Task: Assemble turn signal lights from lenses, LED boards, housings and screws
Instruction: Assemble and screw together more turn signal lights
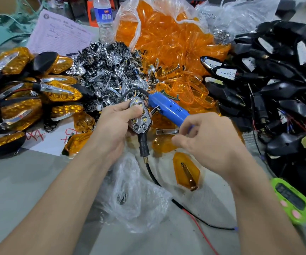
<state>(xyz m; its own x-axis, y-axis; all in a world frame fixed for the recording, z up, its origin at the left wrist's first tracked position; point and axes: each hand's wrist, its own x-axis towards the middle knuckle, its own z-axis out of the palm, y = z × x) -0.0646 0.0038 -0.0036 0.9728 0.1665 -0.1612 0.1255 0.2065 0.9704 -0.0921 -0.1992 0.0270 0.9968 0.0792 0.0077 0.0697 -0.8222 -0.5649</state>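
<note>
My left hand (114,126) grips a black turn signal housing (140,118) with a chrome reflector and LED board facing up; its stalk and black cable (149,168) hang down toward me. My right hand (203,142) hovers just right of it, fingers pinched together; whether something small sits between them I cannot tell. A blue electric screwdriver (168,109) lies just beyond both hands. A loose amber lens (186,171) lies inside-up on the table below my right hand.
Finished amber lights (19,107) are piled at left, chrome reflectors (111,70) in the middle, a bag of amber lenses (166,39) behind, black wired housings (277,85) at right. A water bottle (103,17), green timer (292,201) and crumpled plastic bag (135,197) also lie here.
</note>
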